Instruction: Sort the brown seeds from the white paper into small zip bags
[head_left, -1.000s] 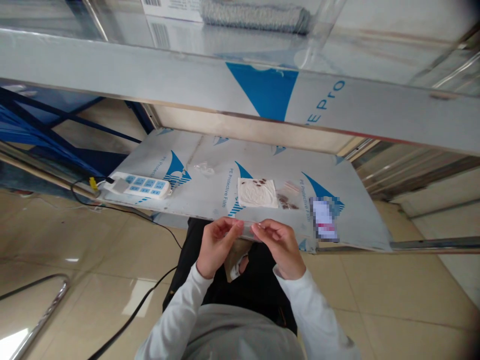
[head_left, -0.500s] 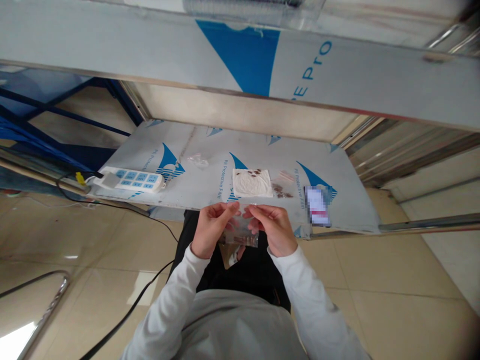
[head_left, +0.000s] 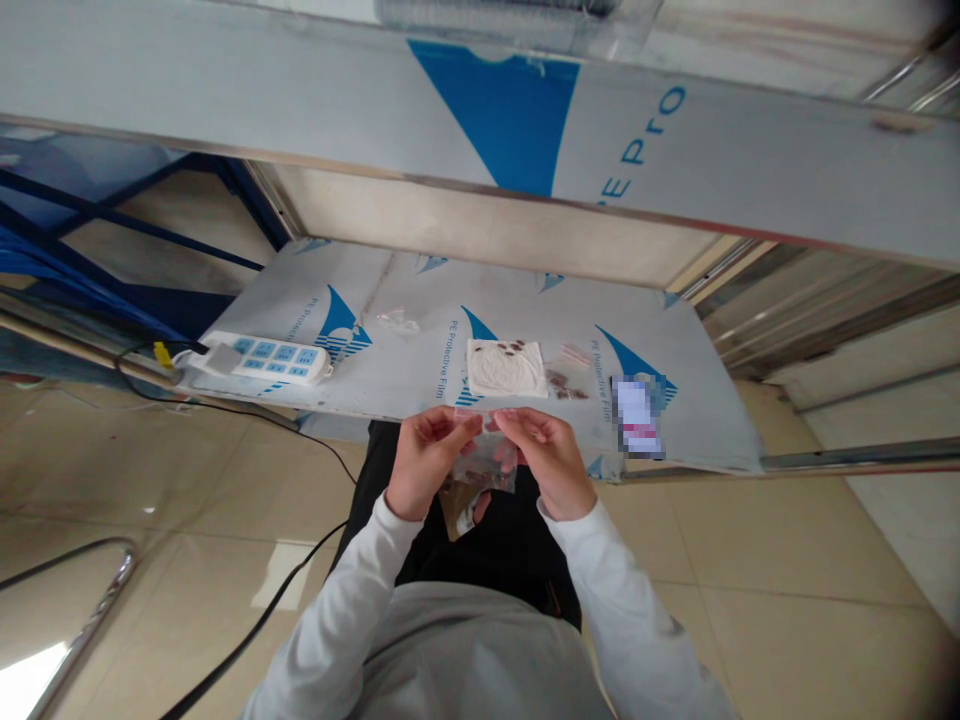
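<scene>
Between my hands hangs a small clear plastic bag (head_left: pixel 487 468) with small brown pieces at its bottom, held over my lap just off the shelf's front edge. My left hand (head_left: pixel 425 455) pinches the bag's upper left part between thumb and fingers. On the other side, my right hand (head_left: pixel 550 455) pinches the upper right part, its thumb close to the left thumb. Just beyond lies a white square tissue (head_left: pixel 506 372) with several small brown pieces along its far edge. Brown pieces in clear plastic (head_left: pixel 566 386) lie at its right.
A white power strip (head_left: pixel 277 360) with a plug and black cable is at the shelf's left. Crumpled clear plastic (head_left: pixel 397 321) lies farther back. A phone (head_left: pixel 637 415) rests at the right front of the film-covered shelf (head_left: pixel 405 375). An upper shelf (head_left: pixel 300 110) overhangs it.
Both hands stay almost in place on the bag, the thumbs slightly shifted along its top. The brown pieces inside look more spread out. The view has moved slightly.
</scene>
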